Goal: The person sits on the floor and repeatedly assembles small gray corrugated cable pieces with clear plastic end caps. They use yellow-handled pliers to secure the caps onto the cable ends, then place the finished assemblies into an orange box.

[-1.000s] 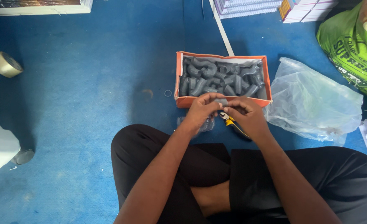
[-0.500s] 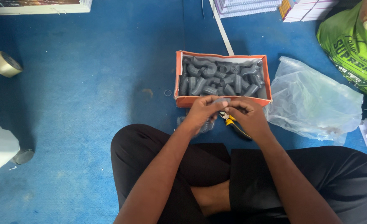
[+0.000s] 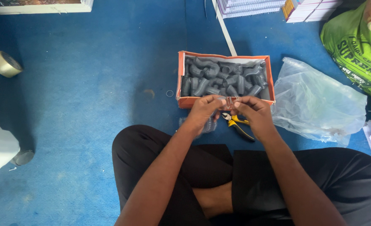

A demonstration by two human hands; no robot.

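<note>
My left hand (image 3: 204,111) and my right hand (image 3: 254,115) meet fingertip to fingertip just in front of an orange cardboard box (image 3: 184,102). Between them they pinch a small clear thin piece (image 3: 229,99); its exact shape is too small to tell. The box is full of several grey curved ribbed pieces (image 3: 219,79). Yellow-handled cutting pliers (image 3: 237,124) lie on the blue floor under my right hand. A small clear packet (image 3: 208,125) lies partly hidden under my left hand. I sit cross-legged in black trousers.
A crumpled clear plastic bag (image 3: 315,100) lies right of the box, with a green sack (image 3: 357,46) behind it. Stacked notebooks (image 3: 252,6) line the far edge. A tape roll (image 3: 3,63) sits far left, and a small ring (image 3: 170,93) lies left of the box.
The hands stay together at the box's front edge, with only slight finger movement on the small piece. Nothing else has moved.
</note>
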